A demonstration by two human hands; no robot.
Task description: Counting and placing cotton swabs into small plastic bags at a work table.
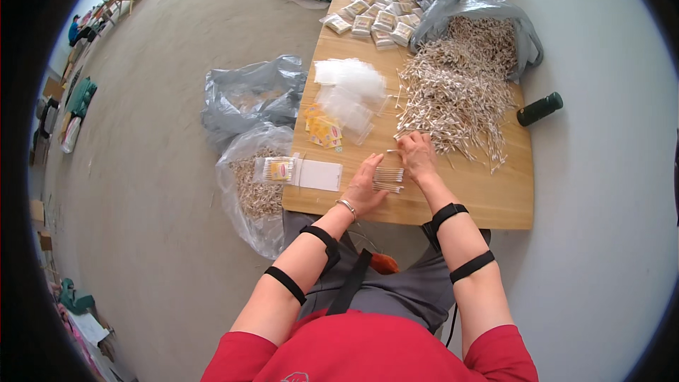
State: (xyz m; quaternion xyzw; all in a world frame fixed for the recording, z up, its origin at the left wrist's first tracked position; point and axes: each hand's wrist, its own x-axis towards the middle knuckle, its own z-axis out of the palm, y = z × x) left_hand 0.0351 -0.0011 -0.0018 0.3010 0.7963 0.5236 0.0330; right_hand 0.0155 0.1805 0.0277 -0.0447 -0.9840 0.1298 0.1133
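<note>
A short row of cotton swabs (388, 178) lies side by side on the wooden table near its front edge. My left hand (363, 187) rests at the row's left end, fingers and thumb spread around it, partly covering the swabs. Just right of it, my right hand (419, 157) is closed at the near edge of a large heap of loose cotton swabs (460, 78). A single swab (392, 151) sticks out by its fingertips, which seem to pinch it. To the left are a white card (320, 175) and a filled clear packet of swabs (278, 169).
Clear empty bags (350, 85) and yellow labels (323, 129) lie left of the heap. Filled packets (382, 14) are piled farther back. A grey plastic bag (527, 35) surrounds the heap's far side; a dark green bottle (540, 109) lies by the wall. Bags of swabs (258, 191) stand left.
</note>
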